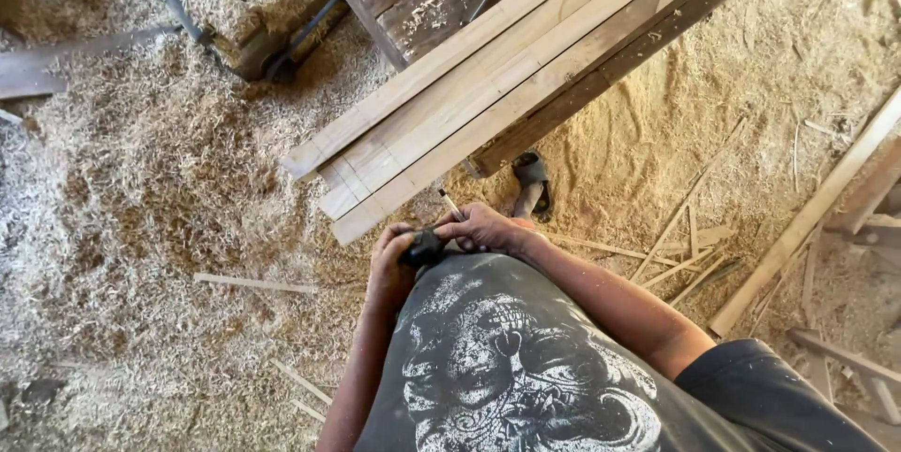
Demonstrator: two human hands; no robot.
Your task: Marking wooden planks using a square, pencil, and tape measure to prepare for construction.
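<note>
A small black rounded object (424, 247) is gripped in the closed left hand (392, 264) at the lower centre of the frame, while a thin pale pencil-like stick (450, 204) is pinched in the closed right hand (483, 227) just beside it. The stick seems to be being readied against the object; a steady grip would be called for. Just above, long pale wooden planks (488, 86) are stacked slantwise over a floor (141, 180) covered with sawdust and shavings.
</note>
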